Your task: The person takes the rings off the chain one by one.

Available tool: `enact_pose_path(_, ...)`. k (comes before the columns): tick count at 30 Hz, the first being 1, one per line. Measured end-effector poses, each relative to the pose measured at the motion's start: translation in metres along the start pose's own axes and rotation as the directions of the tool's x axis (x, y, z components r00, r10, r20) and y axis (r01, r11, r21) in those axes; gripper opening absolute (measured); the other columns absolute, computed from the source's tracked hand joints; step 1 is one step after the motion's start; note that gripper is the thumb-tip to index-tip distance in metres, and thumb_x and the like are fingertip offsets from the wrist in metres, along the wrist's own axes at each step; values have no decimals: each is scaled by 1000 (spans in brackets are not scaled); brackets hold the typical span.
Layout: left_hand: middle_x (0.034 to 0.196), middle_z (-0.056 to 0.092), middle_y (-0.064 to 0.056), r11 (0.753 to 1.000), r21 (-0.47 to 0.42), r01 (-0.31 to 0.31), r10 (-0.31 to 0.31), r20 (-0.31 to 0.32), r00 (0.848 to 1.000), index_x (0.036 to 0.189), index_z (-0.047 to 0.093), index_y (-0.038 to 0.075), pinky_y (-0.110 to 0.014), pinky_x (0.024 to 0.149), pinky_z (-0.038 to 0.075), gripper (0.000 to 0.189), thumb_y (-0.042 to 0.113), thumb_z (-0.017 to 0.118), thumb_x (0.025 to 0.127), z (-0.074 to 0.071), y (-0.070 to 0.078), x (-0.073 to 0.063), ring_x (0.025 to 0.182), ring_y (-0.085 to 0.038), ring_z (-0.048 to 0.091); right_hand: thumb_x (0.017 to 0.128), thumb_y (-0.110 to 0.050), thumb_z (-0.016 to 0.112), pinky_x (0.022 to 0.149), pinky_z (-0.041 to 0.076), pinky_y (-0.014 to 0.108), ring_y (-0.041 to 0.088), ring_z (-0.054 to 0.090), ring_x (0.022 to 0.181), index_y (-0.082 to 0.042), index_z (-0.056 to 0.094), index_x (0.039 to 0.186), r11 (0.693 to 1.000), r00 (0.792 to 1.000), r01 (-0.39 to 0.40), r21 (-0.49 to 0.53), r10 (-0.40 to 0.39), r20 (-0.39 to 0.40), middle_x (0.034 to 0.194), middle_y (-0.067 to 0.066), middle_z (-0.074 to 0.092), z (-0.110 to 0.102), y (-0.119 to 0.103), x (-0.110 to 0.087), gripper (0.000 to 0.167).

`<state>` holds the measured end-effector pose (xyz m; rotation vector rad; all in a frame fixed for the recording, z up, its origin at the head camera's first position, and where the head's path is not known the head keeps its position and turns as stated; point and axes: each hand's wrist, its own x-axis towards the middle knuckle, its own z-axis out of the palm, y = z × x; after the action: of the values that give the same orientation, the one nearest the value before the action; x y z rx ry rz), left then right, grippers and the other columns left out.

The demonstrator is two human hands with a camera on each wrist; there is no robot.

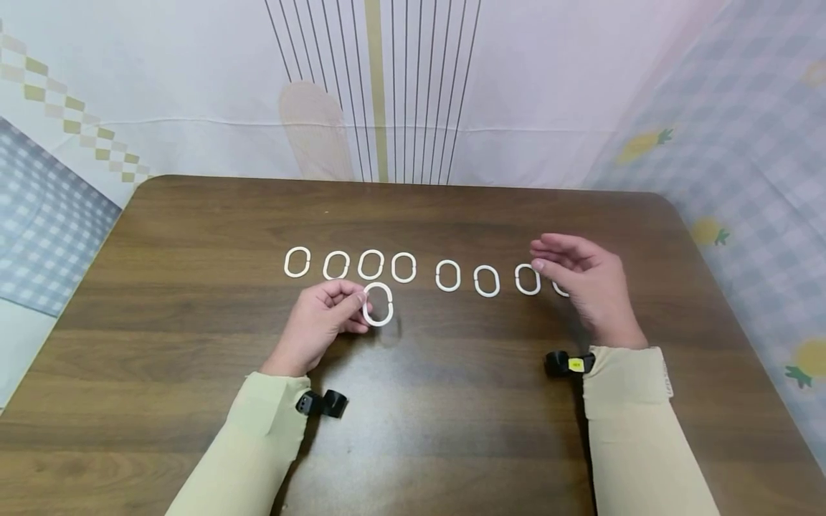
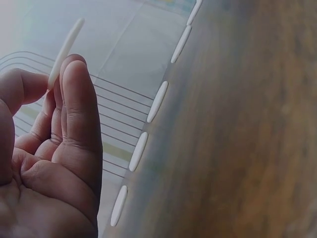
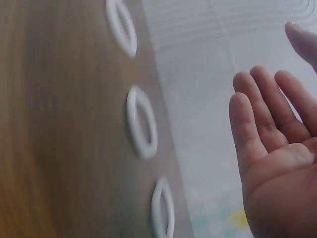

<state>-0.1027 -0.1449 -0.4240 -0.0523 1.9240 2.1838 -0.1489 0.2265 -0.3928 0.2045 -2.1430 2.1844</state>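
Observation:
My left hand (image 1: 316,322) pinches a white oval curtain ring (image 1: 391,313) between thumb and fingers, raised above the table. The left wrist view shows this ring (image 2: 68,45) edge-on at the fingertips. Several like rings lie spaced in a row across the table: one ring (image 1: 287,263) at the left end, another (image 1: 437,275) right of the middle. Over the row's right end hovers my right hand (image 1: 587,287), its fingers loosely extended around nothing. It partly covers the last ring (image 1: 560,290). In the right wrist view, the palm (image 3: 277,168) holds nothing, with rings (image 3: 132,116) beside it.
The brown wooden table (image 1: 445,430) has rounded far corners. Printed cloth (image 1: 516,86) hangs behind it, and checked cloth (image 1: 761,165) with pineapples hangs at the right. Black wrist cameras are strapped over both sleeves (image 1: 635,401).

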Motion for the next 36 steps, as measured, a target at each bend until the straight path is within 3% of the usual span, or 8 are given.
enact_pose_path(4, 83, 69, -12, 1000, -5, 0, 0, 0, 1000, 106, 57, -19, -29, 65, 61, 20, -1, 58, 98, -1, 0, 0, 67, -15, 67, 83, 13, 74, 87, 56, 24, 22, 70, 104, 11, 63, 123, 1000, 995, 17, 13, -18, 100, 112, 13, 73, 17, -10, -3, 42)
enact_pose_path(8, 81, 69, -10, 1000, -13, 1, -1, -8, 1000, 107, 56, -19, -29, 65, 61, 21, -1, 58, 98, -2, -1, 0, 67, -15, 67, 83, 12, 75, 87, 56, 25, 21, 68, 105, 10, 63, 123, 1000, 989, 6, -7, -5, 147, 113, 12, 72, 30, -16, -7, 42)
enact_pose_path(16, 84, 69, -14, 1000, 5, 17, -17, -35, 999, 111, 57, -20, -30, 64, 61, 23, -1, 59, 98, -1, 2, -1, 67, -15, 67, 81, 9, 78, 86, 57, 26, 20, 69, 102, 7, 67, 120, 998, 981, -13, -65, 25, 193, 114, 17, 71, 42, -16, -9, 40)
enact_pose_path(22, 90, 69, -23, 995, 103, 6, 2, -84, 996, 109, 62, -16, -32, 65, 62, 21, 1, 62, 97, -6, 8, 3, 67, -15, 68, 82, 3, 81, 87, 56, 24, 23, 68, 104, 4, 68, 120, 993, 985, -20, -121, 40, 165, 116, 19, 70, 39, -14, -10, 40)
enact_pose_path(27, 84, 70, -13, 979, 201, -10, 40, -145, 989, 112, 61, -17, -29, 64, 61, 25, 4, 62, 98, -33, 15, 8, 66, -12, 68, 81, 2, 81, 86, 56, 23, 23, 68, 104, 4, 68, 120, 990, 987, -21, -140, 43, 152, 116, 19, 70, 35, -13, -13, 40)
enact_pose_path(33, 81, 71, -1, 947, 320, 29, 40, -207, 977, 115, 60, -15, -26, 63, 60, 30, 10, 61, 100, -89, 23, 11, 63, -7, 65, 82, -1, 82, 86, 57, 24, 20, 69, 102, 2, 69, 119, 983, 987, -19, -183, 48, 152, 116, 15, 71, 38, -11, -13, 40)
enact_pose_path(36, 80, 70, 4, 908, 414, 61, 24, -197, 980, 116, 61, -14, -25, 64, 60, 32, 14, 60, 101, -118, 27, 14, 64, -5, 65, 82, 0, 82, 86, 57, 24, 20, 69, 101, 3, 69, 119, 984, 988, -24, -174, 50, 143, 115, 15, 71, 39, -9, -15, 39)
